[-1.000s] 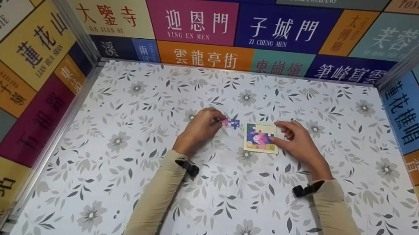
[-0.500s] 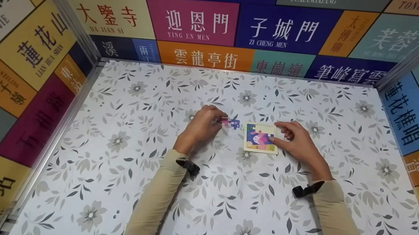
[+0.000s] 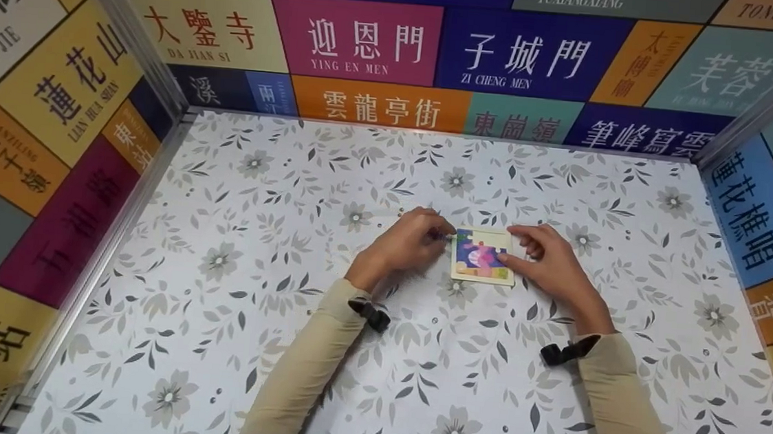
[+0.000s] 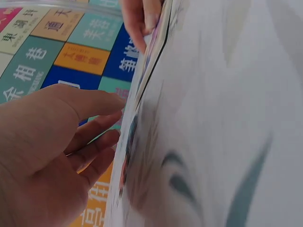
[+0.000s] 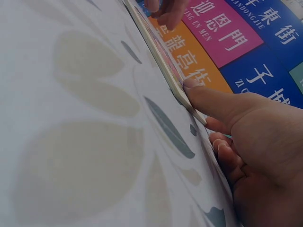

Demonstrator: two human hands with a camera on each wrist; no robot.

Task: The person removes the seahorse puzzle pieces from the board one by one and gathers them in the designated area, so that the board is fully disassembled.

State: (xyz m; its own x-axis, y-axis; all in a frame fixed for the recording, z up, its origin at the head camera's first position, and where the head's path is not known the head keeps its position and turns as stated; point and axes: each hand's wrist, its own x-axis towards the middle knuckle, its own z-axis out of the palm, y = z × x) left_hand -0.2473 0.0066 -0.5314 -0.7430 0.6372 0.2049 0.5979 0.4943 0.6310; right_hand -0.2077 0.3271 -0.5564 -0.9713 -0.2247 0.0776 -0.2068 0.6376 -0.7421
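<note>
A small square jigsaw puzzle [image 3: 482, 255] in a pale frame lies flat on the table. Purple, pink and green pieces fill most of it, and pale base shows at its upper right. My right hand [image 3: 548, 261] grips the frame's right side, thumb over the edge in the right wrist view [image 5: 208, 101]. Beside the frame's left edge, my left hand [image 3: 408, 243] hovers with bent fingers over loose puzzle pieces. A bit of blue piece [image 3: 441, 236] peeks out by its fingertips. In the left wrist view, these pieces [image 4: 127, 163] appear as a thin strip beneath the fingers.
White tablecloth [image 3: 458, 360] with grey flowers and leaves covers the table. Panels with colourful lettering [image 3: 366, 39] stand along the back and both sides. Black wrist straps [image 3: 370, 314] sit over both beige sleeves.
My left hand has moved right, up to the puzzle frame, and now covers most of the loose pieces that showed before. The right hand and frame have stayed put.
</note>
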